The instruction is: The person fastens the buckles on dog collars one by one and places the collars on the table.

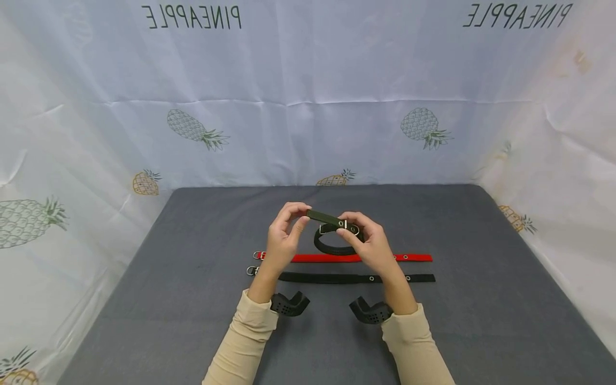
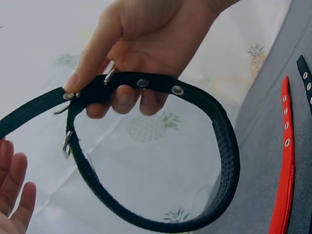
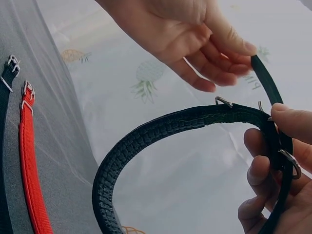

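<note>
Above the grey table (image 1: pixel 192 321), the dark green collar (image 1: pixel 332 247) hangs looped between both hands. The right hand (image 1: pixel 370 247) pinches it at the metal buckle (image 1: pixel 353 229), thumb over the strap, fingers curled beneath. The left hand (image 1: pixel 284 235) pinches the free strap end (image 1: pixel 320 216) just left of the buckle. A red collar (image 1: pixel 356 258) and a black collar (image 1: pixel 346 278) lie flat below
</note>
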### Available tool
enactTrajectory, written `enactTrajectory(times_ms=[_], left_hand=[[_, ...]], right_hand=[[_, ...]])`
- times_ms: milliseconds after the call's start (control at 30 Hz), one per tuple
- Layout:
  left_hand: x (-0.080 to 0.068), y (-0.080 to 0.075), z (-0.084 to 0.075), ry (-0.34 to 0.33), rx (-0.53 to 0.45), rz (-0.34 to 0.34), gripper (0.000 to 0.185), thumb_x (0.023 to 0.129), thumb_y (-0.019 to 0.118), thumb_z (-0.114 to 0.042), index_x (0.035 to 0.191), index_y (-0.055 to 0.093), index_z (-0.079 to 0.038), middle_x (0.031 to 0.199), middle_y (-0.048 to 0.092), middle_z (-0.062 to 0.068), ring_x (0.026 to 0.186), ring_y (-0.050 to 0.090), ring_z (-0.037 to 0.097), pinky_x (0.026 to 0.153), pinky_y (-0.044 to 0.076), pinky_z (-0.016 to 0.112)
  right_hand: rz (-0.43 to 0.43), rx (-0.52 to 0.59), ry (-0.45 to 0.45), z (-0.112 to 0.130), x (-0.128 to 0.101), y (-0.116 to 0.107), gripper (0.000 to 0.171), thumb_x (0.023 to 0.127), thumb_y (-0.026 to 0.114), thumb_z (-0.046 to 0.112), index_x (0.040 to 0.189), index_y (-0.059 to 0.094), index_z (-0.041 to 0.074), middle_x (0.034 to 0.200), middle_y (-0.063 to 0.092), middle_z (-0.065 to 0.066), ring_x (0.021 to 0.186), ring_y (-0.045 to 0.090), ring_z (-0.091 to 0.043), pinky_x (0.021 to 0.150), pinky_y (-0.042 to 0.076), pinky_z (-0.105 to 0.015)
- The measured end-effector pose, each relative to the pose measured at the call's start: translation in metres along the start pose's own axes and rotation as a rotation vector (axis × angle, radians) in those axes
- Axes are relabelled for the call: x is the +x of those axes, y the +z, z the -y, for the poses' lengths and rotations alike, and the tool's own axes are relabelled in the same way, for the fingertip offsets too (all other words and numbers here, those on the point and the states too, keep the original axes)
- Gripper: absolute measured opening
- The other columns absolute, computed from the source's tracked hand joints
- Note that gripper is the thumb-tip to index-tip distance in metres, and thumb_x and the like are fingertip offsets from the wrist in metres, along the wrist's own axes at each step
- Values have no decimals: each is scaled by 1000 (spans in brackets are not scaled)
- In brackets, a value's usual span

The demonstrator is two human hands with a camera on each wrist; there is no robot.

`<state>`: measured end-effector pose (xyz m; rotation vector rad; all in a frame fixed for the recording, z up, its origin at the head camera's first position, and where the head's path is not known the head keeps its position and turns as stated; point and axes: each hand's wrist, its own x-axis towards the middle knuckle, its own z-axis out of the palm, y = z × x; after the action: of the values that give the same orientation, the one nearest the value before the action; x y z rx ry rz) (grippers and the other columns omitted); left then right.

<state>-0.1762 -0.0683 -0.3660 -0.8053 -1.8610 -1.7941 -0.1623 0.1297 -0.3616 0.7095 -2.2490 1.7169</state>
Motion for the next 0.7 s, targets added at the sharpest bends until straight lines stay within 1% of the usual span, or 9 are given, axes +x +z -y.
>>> enactTrajectory(times_ms=[67,167,267,333,433,533,600,700], left_hand=[[0,-1,1,7,-19,-12,23,95,54,-1,110,54,17,108,52,31,105,54,-4,93,47,11],[1,-2,1,16,-21,-13,22,94,54,3,111,54,17,108,52,31,105,54,-4,93,47,11],[1,-2,1,24,-25,-10,21,93,55,5,111,54,17,107,52,28,105,54,-3,94,46,11],[1,-2,1,28,-31,-8,21,92,56,6,110,54,17,106,54,22,104,54,-2,94,46,11],[0,-2,0,26,-37,-5,22,92,57,5,110,54,17,108,56,7,104,54,-2,94,46,12],[0,-3,-1,8,-42,0,23,92,58,4,111,54,16,110,54,-6,103,54,-2,93,46,13],[0,-3,-1,-12,-43,5,24,92,58,4,112,53,16,110,53,-11,102,54,-1,92,47,13],[-1,-3,-1,-45,-42,5,25,91,59,4,113,54,14,108,53,-11,101,54,-1,92,47,14]], right_hand=[[-3,3,3,0,0,-1,23,90,62,-2,112,60,-4,95,60,-8,74,50,-1,63,44,-19],[-8,11,-4,0,0,-1,22,90,62,-1,112,60,-4,97,59,-4,79,51,-1,67,45,-18],[-10,26,-11,-1,0,-1,20,92,62,3,110,60,-4,95,58,-1,81,51,-1,70,46,-17],[-12,33,-14,-1,0,-2,19,93,61,4,110,60,-4,94,58,1,82,51,-1,71,46,-17],[-13,39,-12,-1,-1,-2,18,93,61,5,109,60,-4,93,58,1,83,52,-1,72,47,-17],[-16,37,-7,-1,-1,-2,18,93,61,6,109,60,-3,93,58,0,82,52,-1,72,46,-17],[-19,34,-5,-1,-1,-2,19,94,61,8,109,60,-3,92,57,-1,82,51,-1,71,46,-18],[-23,28,-8,-1,-1,-2,18,94,61,7,108,60,-3,92,56,0,81,51,-2,70,45,-18]])
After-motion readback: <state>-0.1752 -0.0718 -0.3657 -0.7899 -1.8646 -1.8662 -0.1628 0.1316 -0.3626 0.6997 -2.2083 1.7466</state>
